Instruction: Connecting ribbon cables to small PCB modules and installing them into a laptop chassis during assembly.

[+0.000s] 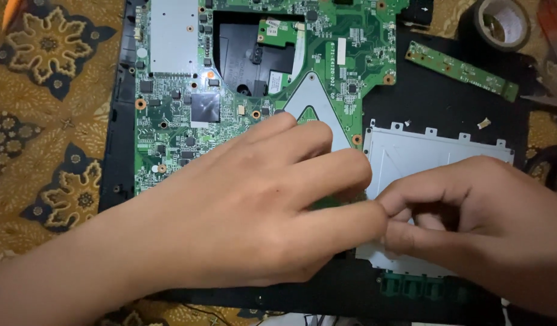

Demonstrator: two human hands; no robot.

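Pressing flat on the green motherboard (169, 115), the left hand (254, 211) meets the right hand (471, 217), fingers pinched together at the silver metal bracket (423, 151) toward four o'clock; whatever they grip is hidden, and freeing it likely needs a careful pull.

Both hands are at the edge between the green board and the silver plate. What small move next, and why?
Probably lift the left hand slightly: it lies flat over the board and hides the spot where the right hand pinches at the silver plate's left edge. What is pinched can't be seen.
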